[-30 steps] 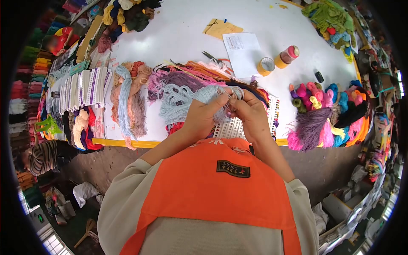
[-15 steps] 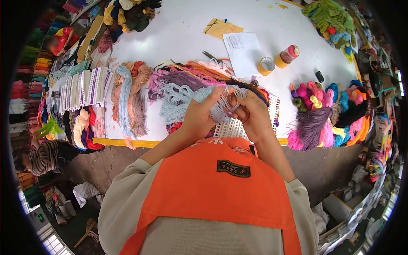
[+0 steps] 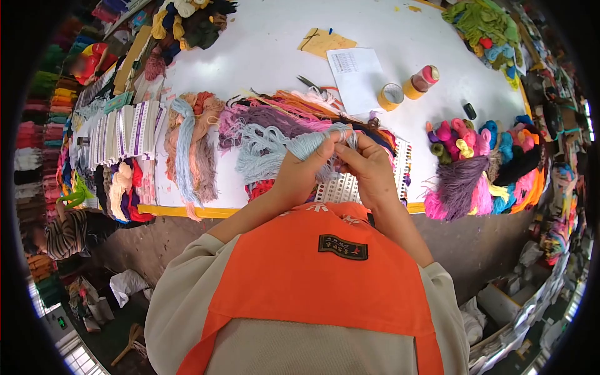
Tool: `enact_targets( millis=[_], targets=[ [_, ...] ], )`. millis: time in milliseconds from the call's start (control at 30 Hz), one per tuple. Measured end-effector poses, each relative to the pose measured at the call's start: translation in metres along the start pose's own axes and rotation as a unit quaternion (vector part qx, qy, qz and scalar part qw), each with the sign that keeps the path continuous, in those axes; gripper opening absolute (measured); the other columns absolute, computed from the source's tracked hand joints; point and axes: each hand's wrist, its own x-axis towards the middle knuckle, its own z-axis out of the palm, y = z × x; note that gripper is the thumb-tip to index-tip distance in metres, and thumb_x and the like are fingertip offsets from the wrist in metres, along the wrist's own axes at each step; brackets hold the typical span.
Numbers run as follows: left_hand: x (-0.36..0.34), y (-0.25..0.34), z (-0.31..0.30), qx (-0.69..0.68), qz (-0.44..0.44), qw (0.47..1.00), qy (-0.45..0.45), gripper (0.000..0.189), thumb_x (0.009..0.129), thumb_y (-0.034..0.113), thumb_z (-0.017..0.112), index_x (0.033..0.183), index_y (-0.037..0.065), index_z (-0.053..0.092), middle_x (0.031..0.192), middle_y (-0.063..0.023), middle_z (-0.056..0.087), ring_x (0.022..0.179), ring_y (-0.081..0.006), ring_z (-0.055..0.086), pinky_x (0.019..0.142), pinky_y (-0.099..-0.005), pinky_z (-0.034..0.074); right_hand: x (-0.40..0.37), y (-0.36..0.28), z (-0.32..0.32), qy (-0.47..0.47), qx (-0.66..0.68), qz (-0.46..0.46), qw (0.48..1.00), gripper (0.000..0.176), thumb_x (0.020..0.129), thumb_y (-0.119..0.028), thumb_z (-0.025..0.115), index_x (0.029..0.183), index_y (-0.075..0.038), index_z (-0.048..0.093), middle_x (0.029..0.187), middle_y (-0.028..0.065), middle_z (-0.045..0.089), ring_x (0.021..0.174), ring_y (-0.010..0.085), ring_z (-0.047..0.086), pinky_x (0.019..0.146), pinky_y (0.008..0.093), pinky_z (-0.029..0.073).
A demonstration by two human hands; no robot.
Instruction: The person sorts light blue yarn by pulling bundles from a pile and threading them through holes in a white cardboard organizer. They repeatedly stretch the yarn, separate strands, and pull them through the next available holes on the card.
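Note:
A pale blue skein of thread lies loosely looped over a heap of yarn, and its right end is lifted in both hands. My left hand is closed around the strands, thumb on top. Thumb and fingers of my right hand pinch the looped end, close beside the left fingertips. Beneath my hands is a white card with rows of holes, partly covered by them. Purple yarn and pink and orange strands lie just behind the blue skein.
Peach and light blue skeins and a stack of white cards are on the left. Scissors, a paper sheet, a tape roll and a jar stand behind. Bright skeins hang over the right edge. Another person is far left.
My right fingers have shifted from curled around the strands to a pinch nearer the left hand. The blue strands between my hands are drawn closer together.

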Motion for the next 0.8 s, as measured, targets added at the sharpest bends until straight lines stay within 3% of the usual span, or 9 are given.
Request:
enact_targets(
  millis=[133,200,333,433,533,600,633,733,800],
  targets=[
    [0.001,-0.005,-0.002,0.084,0.059,0.995,-0.006,0.036,0.101,0.027,0.049,0.122,0.000,0.061,0.111,-0.0047,0.065,0.099,-0.0111,0.058,0.086,-0.0267,0.048,0.000,0.002,-0.001,-0.009,-0.001,-0.008,1.000,0.017,0.085,-0.015,0.068,0.101,-0.008,0.066,0.084,-0.0017,0.063,0.074,0.0056,0.056,0.065,0.0223,0.044],
    [0.000,-0.004,-0.002,-0.034,-0.006,0.999,0.005,0.035,0.100,0.027,0.052,0.122,0.001,0.061,0.108,-0.0039,0.065,0.095,-0.0105,0.059,0.083,-0.0259,0.048,-0.001,0.001,-0.001,-0.012,0.012,-0.004,1.000,0.016,0.085,-0.014,0.067,0.100,-0.008,0.066,0.084,-0.0018,0.063,0.074,0.0055,0.056,0.066,0.0226,0.044],
    [-0.003,-0.002,0.001,-0.081,-0.028,0.996,0.018,0.033,0.099,0.027,0.053,0.118,0.001,0.063,0.103,-0.0037,0.065,0.093,-0.0100,0.059,0.080,-0.0253,0.048,-0.002,-0.001,-0.002,-0.011,0.052,0.006,0.999,0.015,0.087,-0.014,0.064,0.101,-0.007,0.064,0.084,-0.0022,0.063,0.068,0.0054,0.050,0.065,0.0231,0.043],
    [-0.001,-0.007,-0.002,-0.057,0.002,0.998,0.034,0.032,0.100,0.027,0.052,0.112,0.000,0.064,0.099,-0.0047,0.066,0.093,-0.0108,0.059,0.080,-0.0259,0.049,-0.001,0.000,-0.003,-0.038,0.060,0.001,0.997,0.015,0.089,-0.015,0.061,0.102,-0.007,0.061,0.083,-0.0023,0.061,0.064,0.0056,0.046,0.063,0.0232,0.042],
    [0.007,-0.010,-0.015,0.078,0.071,0.994,0.014,0.032,0.099,0.029,0.053,0.106,0.000,0.064,0.097,-0.0055,0.066,0.089,-0.0123,0.061,0.078,-0.0275,0.050,-0.005,-0.003,-0.008,-0.082,0.008,0.035,0.996,0.018,0.092,-0.021,0.061,0.103,-0.007,0.059,0.079,-0.0031,0.056,0.064,0.0053,0.045,0.059,0.0227,0.041],
    [0.002,0.006,-0.022,0.059,0.027,0.997,0.047,0.030,0.097,0.028,0.056,0.104,0.000,0.063,0.094,-0.0068,0.066,0.084,-0.0145,0.063,0.075,-0.0295,0.052,-0.014,-0.013,-0.009,-0.094,-0.116,0.039,0.988,0.021,0.093,-0.025,0.061,0.102,-0.006,0.061,0.074,-0.0035,0.051,0.061,0.0061,0.045,0.057,0.0227,0.040],
    [-0.005,0.026,-0.023,-0.069,-0.084,0.988,0.107,0.026,0.096,0.027,0.057,0.098,0.002,0.062,0.088,-0.0065,0.066,0.075,-0.0144,0.064,0.067,-0.0283,0.052,-0.017,-0.014,-0.024,-0.105,-0.173,0.039,0.979,0.022,0.093,-0.024,0.060,0.102,-0.005,0.061,0.071,-0.0033,0.050,0.058,0.0067,0.044,0.057,0.0231,0.040],
    [-0.013,0.026,-0.135,-0.142,-0.070,0.980,0.118,0.020,0.095,0.025,0.058,0.096,0.005,0.059,0.070,0.0012,0.054,0.056,-0.0078,0.050,0.051,-0.0217,0.041,-0.028,-0.019,-0.096,-0.014,-0.084,0.089,0.992,0.017,0.093,-0.024,0.062,0.085,-0.010,0.056,0.061,-0.0087,0.035,0.049,0.0025,0.029,0.044,0.0199,0.024],
    [-0.025,0.046,-0.196,-0.247,-0.046,0.953,0.168,0.010,0.093,0.015,0.058,0.096,0.005,0.057,0.060,0.0060,0.039,0.048,-0.0046,0.036,0.045,-0.0196,0.030,-0.034,-0.022,-0.161,0.084,-0.074,0.101,0.989,0.016,0.094,-0.024,0.060,0.084,-0.012,0.054,0.060,-0.0092,0.035,0.047,0.0023,0.028,0.043,0.0194,0.022]
  ],
)
